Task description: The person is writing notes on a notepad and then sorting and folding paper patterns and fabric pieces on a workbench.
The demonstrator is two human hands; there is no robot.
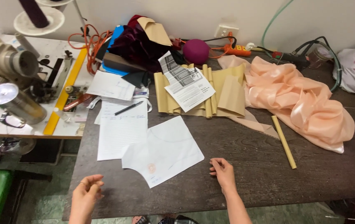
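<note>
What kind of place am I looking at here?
Most likely a small sewing or tailoring workshop. A sewing machine stands at the left of the dark wooden table, peach satin fabric is heaped on it, and a cut paper pattern piece lies between the left hand and right hand.

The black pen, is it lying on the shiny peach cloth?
No, the black pen lies on the lined white paper, far left of the shiny peach cloth.

Matt paper pattern piece (pixel 165 151) on rough dark wooden table (pixel 260 166); glossy peach satin cloth (pixel 302 103).
</note>
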